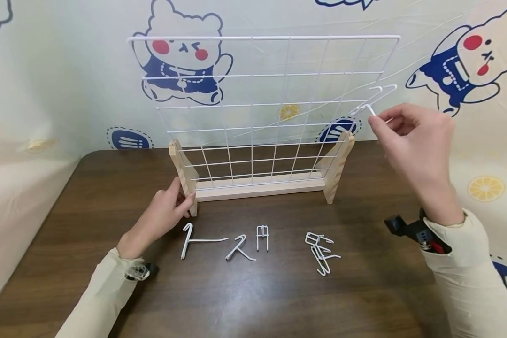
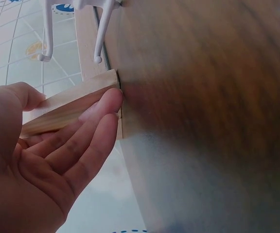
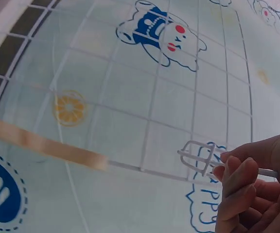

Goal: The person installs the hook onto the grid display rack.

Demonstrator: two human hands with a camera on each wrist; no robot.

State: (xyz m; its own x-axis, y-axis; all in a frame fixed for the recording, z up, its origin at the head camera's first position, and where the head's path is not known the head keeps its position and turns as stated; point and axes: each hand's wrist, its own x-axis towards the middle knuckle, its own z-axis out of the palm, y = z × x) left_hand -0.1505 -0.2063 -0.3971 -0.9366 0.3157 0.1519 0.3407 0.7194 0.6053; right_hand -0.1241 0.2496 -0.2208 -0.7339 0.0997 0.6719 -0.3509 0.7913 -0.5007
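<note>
A white wire grid rack (image 1: 262, 38) stands upright in a pale wooden stand. My left hand (image 1: 166, 210) grips the stand's left wooden end piece (image 1: 181, 164) near its foot, thumb on one side and fingers on the other. My right hand (image 1: 420, 141) pinches a white wire hook (image 1: 371, 111) between thumb and fingers, beside the grid's right edge. The right wrist view has the hook's looped end (image 3: 210, 160) at the grid wires; whether it touches them I cannot tell. More white hooks lie on the table: a long one (image 1: 188, 241) nearest my left hand.
In front of the stand lie a shorter hook (image 1: 238, 248), another hook (image 1: 262, 234) and a tangled cluster of hooks (image 1: 319, 253). The right end piece (image 1: 338, 164) and base bar (image 1: 257, 189) rest on the brown table (image 1: 253, 305). A printed cloth (image 1: 84, 94) hangs behind.
</note>
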